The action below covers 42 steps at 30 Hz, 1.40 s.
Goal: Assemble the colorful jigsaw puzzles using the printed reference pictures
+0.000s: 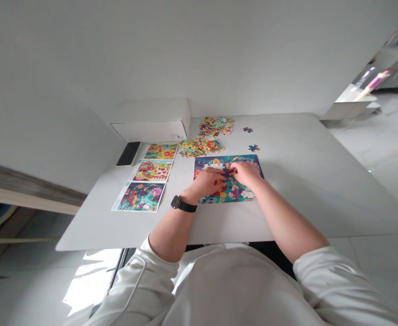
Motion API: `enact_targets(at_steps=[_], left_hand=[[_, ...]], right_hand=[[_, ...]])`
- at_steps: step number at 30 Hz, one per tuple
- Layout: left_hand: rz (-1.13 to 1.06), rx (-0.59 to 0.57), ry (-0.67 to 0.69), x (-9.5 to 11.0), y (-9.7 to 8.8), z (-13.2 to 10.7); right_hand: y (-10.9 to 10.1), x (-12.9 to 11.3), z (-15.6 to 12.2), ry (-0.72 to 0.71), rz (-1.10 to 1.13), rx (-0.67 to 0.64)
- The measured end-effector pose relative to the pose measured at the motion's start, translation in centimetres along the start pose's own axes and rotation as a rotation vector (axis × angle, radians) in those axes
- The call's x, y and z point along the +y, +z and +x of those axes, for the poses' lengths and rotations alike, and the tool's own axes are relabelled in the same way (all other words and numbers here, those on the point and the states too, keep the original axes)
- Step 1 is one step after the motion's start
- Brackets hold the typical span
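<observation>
A mostly assembled jigsaw puzzle (pixel 234 194) lies flat on the table, dark blue and teal with animals and plants. White table shows through a gap in its upper left part. Over the left half of the puzzle rests my left hand (pixel 208 182), fingers spread and loosely curved, a black watch on its wrist. My right hand (pixel 245 173) is closed at the puzzle's upper middle, its fingertips pinched together against the surface. Whatever sits between those fingertips is too small and covered to make out. Two loose dark puzzle pieces, a nearer one (pixel 253 148) and a farther one (pixel 247 130), lie beyond the puzzle.
Two heaps of loose pieces, a yellowish one (pixel 200 147) and a mixed one (pixel 215 126), lie behind the puzzle. On the left are a reference sheet (pixel 120 204) with three pictures, a phone (pixel 128 154) and a white box (pixel 147 131) against the wall.
</observation>
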<state>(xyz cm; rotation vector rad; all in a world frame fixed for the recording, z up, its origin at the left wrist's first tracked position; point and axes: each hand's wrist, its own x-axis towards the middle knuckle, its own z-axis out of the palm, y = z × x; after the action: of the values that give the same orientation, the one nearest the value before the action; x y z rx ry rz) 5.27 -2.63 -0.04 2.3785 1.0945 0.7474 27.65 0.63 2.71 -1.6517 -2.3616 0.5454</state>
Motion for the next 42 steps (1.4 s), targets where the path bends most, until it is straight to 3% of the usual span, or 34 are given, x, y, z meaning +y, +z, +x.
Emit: enact_targets(at_steps=[11, 17, 25, 32, 38, 42], left_hand=[[0.184, -0.097, 0.014, 0.2, -0.6, -0.2], [0.337, 0.114, -0.268, -2.6, -2.9, -1.8], [0.284, -0.053, -0.281, -5.3, -5.3, -3.1], [0.342, -0.071, -0.300, -3.9, -4.1, -2.6], [0.346, -0.076, -0.289, -2.8, -2.6, -2.0], [0.276, 0.064, -0.288, -3.0, -2.2, -1.6]], right_hand=[[-0.8, -1.2, -0.7, -0.050, -0.190, -0.127], [-0.9, -0.3, -0.8, -0.059, -0.168, 0.003], [-0.6, -0.9, -1.3, -0.108, -0.231, -0.103], [-1.8, -0.5, -1.5, -0.002, -0.208, -0.105], [-3.1, 1.5, -1.0, 0.028, -0.119, -0.091], [-5.2, 4.3, -0.2, 0.070, 0.041, 0.033]])
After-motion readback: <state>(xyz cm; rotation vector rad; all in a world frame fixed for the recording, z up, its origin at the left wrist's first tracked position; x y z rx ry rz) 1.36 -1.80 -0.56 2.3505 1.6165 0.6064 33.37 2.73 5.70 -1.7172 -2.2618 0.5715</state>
